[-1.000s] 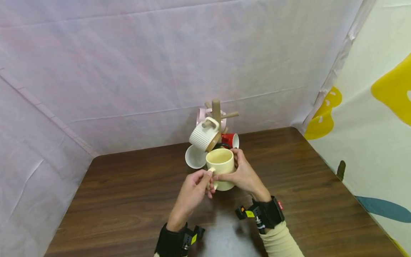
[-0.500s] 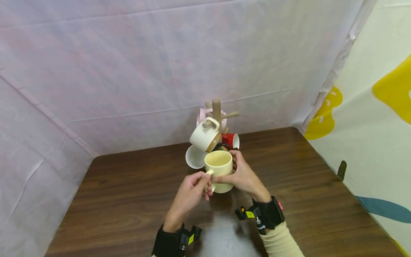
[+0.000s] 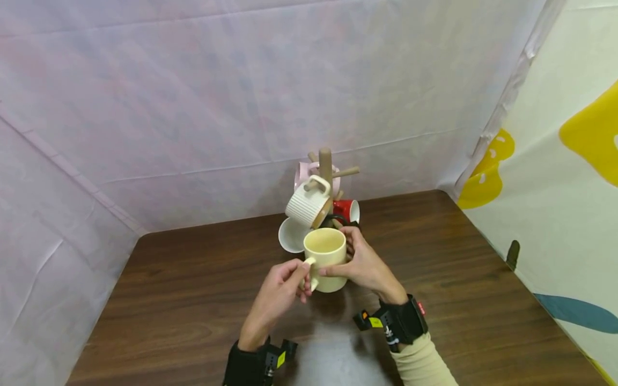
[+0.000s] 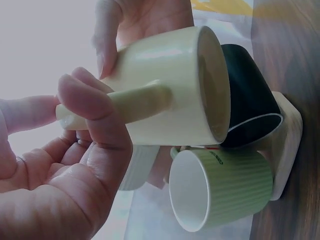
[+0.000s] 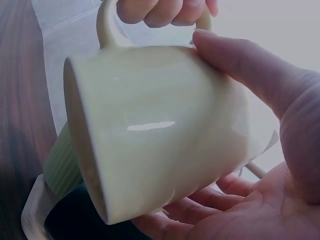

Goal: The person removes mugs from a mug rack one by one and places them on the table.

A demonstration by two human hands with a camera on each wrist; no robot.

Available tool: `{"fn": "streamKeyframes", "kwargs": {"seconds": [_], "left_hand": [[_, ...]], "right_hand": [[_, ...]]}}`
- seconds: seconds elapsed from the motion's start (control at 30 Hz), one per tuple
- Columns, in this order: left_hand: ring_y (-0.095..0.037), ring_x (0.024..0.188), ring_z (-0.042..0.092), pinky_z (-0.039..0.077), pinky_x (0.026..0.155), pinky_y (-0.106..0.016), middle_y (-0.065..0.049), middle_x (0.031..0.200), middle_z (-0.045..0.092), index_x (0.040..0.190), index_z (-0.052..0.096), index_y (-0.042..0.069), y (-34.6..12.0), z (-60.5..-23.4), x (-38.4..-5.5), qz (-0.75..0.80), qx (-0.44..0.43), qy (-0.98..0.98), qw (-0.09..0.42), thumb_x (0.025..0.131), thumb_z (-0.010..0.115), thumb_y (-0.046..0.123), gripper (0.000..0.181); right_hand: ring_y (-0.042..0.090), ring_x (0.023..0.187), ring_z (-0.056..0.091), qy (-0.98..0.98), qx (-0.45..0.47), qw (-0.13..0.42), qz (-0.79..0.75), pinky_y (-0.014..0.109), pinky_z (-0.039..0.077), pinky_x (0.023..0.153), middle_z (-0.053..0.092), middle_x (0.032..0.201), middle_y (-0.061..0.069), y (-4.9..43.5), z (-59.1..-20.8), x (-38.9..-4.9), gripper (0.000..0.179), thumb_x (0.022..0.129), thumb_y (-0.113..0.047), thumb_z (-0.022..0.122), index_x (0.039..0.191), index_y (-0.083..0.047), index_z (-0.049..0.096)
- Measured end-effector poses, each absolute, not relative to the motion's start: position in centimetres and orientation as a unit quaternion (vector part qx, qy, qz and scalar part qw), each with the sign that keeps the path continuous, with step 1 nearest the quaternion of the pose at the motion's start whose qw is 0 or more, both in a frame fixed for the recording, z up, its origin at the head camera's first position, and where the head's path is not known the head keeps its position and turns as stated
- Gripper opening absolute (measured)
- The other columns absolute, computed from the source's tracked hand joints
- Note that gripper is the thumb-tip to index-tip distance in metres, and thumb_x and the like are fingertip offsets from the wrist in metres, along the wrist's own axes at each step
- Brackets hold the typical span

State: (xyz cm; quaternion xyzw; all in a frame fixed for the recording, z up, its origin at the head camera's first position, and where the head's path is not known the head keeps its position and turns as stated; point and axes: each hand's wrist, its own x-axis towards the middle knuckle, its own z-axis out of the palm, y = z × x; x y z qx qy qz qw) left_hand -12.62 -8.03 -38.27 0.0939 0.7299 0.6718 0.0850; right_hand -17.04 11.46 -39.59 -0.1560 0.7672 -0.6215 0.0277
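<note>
A pale yellow mug (image 3: 328, 256) is held in front of the mug tree, its mouth facing up in the head view. My left hand (image 3: 276, 292) pinches its handle (image 4: 145, 102) between thumb and fingers. Around the mug's body curls my right hand (image 3: 370, 271), thumb on the near side and fingers behind; the right wrist view shows the thumb (image 5: 240, 57) along the wall. Just behind the yellow mug, a black mug (image 4: 250, 95) and a green ribbed mug (image 4: 240, 185) appear in the left wrist view.
The wooden mug tree (image 3: 325, 161) stands at the table's back edge. On it hang a white ribbed mug (image 3: 305, 206), a pink mug (image 3: 301, 174) and a red mug (image 3: 343, 209). One bare peg (image 3: 348, 172) points right. Fabric walls (image 3: 217, 107) rise behind the brown table (image 3: 203, 289).
The yellow mug has shifted slightly left and toward me, with the left hand moving along on its handle. My right hand keeps its grip and has barely moved.
</note>
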Motion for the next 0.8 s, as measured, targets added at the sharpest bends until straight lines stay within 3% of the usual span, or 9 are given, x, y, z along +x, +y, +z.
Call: {"fn": "streamKeyframes", "kwargs": {"seconds": [0.33, 0.57, 0.8], "left_hand": [[-0.019, 0.061, 0.054, 0.048, 0.051, -0.024, -0.010, 0.071, 0.052, 0.081, 0.055, -0.010, -9.1, -38.2, -12.6, 0.664, 0.100, 0.736, 0.086, 0.097, 0.051, 0.021, 0.035], [-0.019, 0.062, 0.054, 0.047, 0.051, -0.023, -0.011, 0.071, 0.052, 0.081, 0.056, -0.010, -9.9, -38.1, -12.5, 0.655, 0.107, 0.743, 0.086, 0.097, 0.050, 0.021, 0.035], [-0.019, 0.060, 0.052, 0.046, 0.049, -0.022, -0.012, 0.070, 0.051, 0.080, 0.054, -0.012, -10.7, -38.2, -12.6, 0.649, 0.122, 0.745, 0.091, 0.097, 0.051, 0.023, 0.038]], "right_hand": [[0.029, 0.112, 0.055, 0.773, -0.155, 0.046, -0.613, 0.052, 0.047, 0.094, 0.051, 0.125, 0.018, 11.2, -39.6, -17.0, 0.083, 0.063, -0.022, 0.086, 0.126, -0.005, 0.035], [0.027, 0.111, 0.056, 0.768, -0.162, 0.057, -0.617, 0.050, 0.048, 0.093, 0.055, 0.122, 0.017, 11.0, -39.4, -16.8, 0.083, 0.063, -0.025, 0.086, 0.127, -0.007, 0.036], [0.031, 0.115, 0.053, 0.763, -0.163, 0.067, -0.621, 0.055, 0.045, 0.096, 0.050, 0.126, 0.018, 11.2, -39.3, -16.7, 0.081, 0.065, -0.021, 0.085, 0.128, -0.005, 0.036]]}}
